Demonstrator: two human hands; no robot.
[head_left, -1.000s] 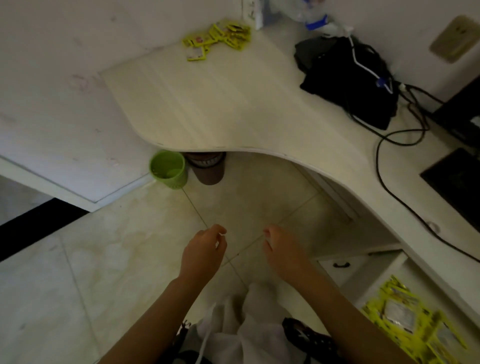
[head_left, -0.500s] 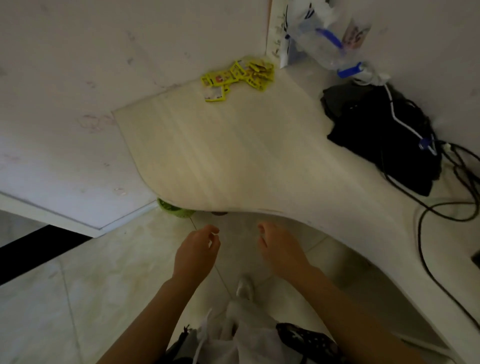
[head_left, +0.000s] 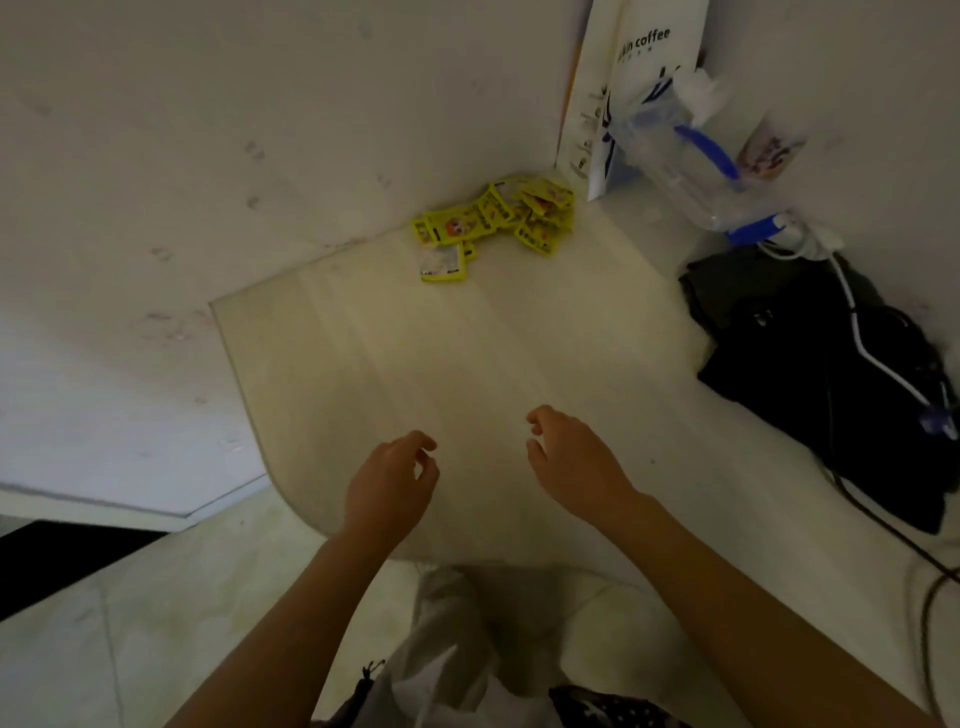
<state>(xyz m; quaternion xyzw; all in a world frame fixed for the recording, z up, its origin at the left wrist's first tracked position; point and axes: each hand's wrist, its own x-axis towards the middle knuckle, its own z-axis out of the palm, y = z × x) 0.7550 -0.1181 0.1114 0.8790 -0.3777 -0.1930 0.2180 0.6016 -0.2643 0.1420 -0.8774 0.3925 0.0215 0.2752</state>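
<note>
My left hand (head_left: 390, 480) and my right hand (head_left: 574, 460) hover side by side over the near edge of a pale wooden desk (head_left: 395, 353). Both have loosely curled fingers and hold nothing. A pile of several small yellow sachets (head_left: 493, 221) lies at the far corner of the desk against the wall, well beyond both hands. One sachet lies face down, slightly apart at the front of the pile.
A white paper coffee bag (head_left: 631, 78) and a clear plastic bottle with a blue cap (head_left: 691, 171) stand at the back right. A black bag (head_left: 831, 374) with white and black cables lies on the right. Tiled floor (head_left: 156, 623) lies below left.
The view has moved forward and up over the desk. Both hands rose from above the floor to over the desk's near edge, and their fingers loosened from a pinched pose.
</note>
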